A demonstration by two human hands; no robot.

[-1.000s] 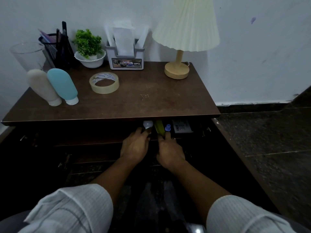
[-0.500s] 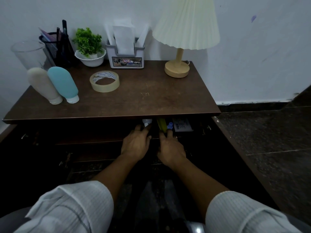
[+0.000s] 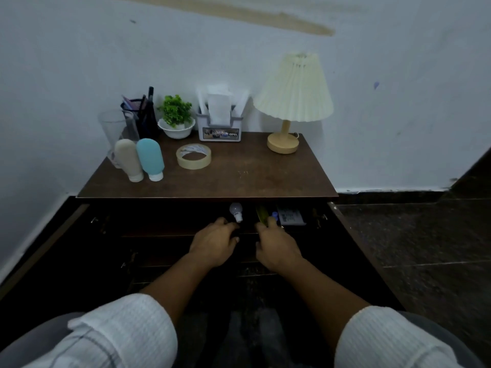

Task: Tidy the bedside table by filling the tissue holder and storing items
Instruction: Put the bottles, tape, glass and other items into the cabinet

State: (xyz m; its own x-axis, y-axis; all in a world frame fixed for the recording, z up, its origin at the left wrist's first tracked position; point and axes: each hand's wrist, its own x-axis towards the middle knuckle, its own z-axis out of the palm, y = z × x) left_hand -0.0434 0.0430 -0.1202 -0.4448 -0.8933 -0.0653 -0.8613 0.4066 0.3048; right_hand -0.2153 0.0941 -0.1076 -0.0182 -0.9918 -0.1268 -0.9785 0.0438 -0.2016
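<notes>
The grey tissue holder (image 3: 220,131) stands at the back of the brown bedside table (image 3: 252,173) with white tissues (image 3: 218,107) sticking out of it. Below the tabletop a dark drawer (image 3: 159,234) is partly out. In it lie a small white bulb (image 3: 236,210), a yellow-green item (image 3: 261,216), a blue cap (image 3: 274,215) and a white packet (image 3: 291,217). My left hand (image 3: 215,244) and my right hand (image 3: 276,245) sit side by side, fingers curled over the drawer's front edge.
On the tabletop stand a roll of tape (image 3: 193,156), a beige bottle (image 3: 128,159), a blue bottle (image 3: 150,158), a clear glass (image 3: 111,128), a pen holder (image 3: 138,115), a potted plant (image 3: 175,115) and a lamp (image 3: 293,94). The wall is behind, dark floor to the right.
The view has tilted up and back, showing more wall. More of the bulb and the drawer's contents shows below the tabletop. Both hands stay on the drawer front.
</notes>
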